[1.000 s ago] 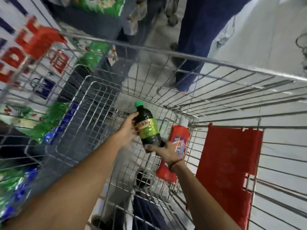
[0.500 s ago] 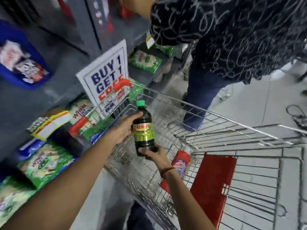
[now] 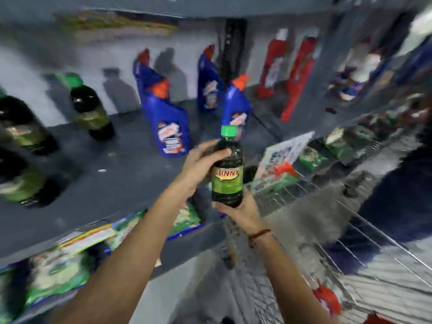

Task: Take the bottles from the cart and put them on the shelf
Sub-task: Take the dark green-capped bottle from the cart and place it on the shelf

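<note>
I hold a dark bottle (image 3: 227,170) with a green cap and a green "SUNNY" label upright in front of the grey shelf (image 3: 121,169). My left hand (image 3: 201,161) wraps its neck and shoulder from the left. My right hand (image 3: 238,211) cups its base from below. The bottle is at the shelf's front edge, above the wire cart (image 3: 327,230) at the lower right. Similar dark bottles (image 3: 91,108) with green caps stand on the shelf at the left.
Blue bottles (image 3: 168,127) with orange caps stand mid-shelf, red bottles (image 3: 297,76) further right. Green packets (image 3: 56,274) fill the lower shelf. A promotional sign (image 3: 278,155) leans by the cart. A red item (image 3: 327,300) lies in the cart. A person in dark clothes (image 3: 397,197) stands at the right.
The view has swung up from the cart to the shelf. Both hands have lifted the bottle out of the cart and up to the shelf's front edge.
</note>
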Demonstrator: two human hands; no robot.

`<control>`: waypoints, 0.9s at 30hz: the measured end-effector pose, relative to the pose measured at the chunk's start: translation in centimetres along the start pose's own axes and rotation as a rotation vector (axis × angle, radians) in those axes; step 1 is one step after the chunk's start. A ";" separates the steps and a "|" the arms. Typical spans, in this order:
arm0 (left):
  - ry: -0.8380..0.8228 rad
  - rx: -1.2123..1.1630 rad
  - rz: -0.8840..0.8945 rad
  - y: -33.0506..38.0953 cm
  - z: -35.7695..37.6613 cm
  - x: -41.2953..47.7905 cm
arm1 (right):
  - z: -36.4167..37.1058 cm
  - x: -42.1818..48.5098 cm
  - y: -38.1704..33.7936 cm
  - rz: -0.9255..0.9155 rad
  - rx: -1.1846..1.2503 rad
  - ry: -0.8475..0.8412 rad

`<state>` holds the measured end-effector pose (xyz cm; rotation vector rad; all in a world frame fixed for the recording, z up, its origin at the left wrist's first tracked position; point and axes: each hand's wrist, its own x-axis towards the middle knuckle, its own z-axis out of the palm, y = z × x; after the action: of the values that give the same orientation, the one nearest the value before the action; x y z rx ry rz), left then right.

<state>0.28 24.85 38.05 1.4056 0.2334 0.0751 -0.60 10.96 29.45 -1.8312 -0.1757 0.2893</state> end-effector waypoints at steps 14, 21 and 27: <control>0.369 0.167 0.263 5.3 -23.0 -7.4 | 24.1 2.3 -10.2 -0.293 -0.190 -0.336; 0.424 0.200 0.228 3.9 -25.6 -6.6 | 26.7 4.1 -9.7 -0.252 -0.256 -0.324; 0.517 0.122 0.231 2.3 -25.0 -6.7 | 25.0 4.4 -8.5 -0.250 -0.226 -0.339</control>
<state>-11.27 48.17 37.43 1.5120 0.5084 0.6282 -3.33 37.56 30.76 -1.9462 -0.6918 0.4157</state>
